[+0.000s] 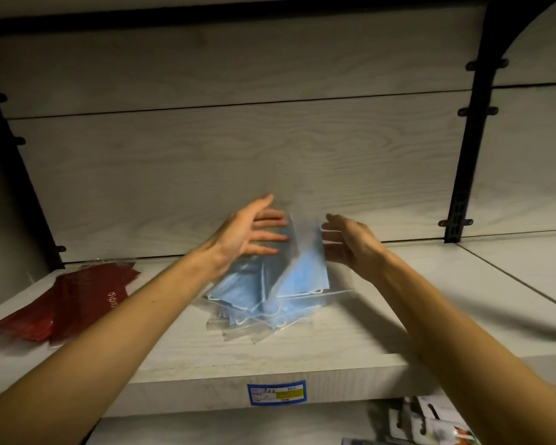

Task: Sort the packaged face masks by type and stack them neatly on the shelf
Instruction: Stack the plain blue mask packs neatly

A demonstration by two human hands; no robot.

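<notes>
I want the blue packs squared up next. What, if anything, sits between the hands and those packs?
Nothing visible. The left hand and right hand flank the blue packs at their raised far end, fingers straight. The red packs lie apart, further left on the shelf.

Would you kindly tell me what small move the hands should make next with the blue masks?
Probably press both hands together to square the blue mask packs: they lie fanned and askew, and the left hand and right hand flank them with straight fingers.

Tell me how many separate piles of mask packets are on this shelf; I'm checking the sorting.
2: red packets at the shelf's left end, blue masks in the middle between both hands. Packets within piles overlap.
</notes>
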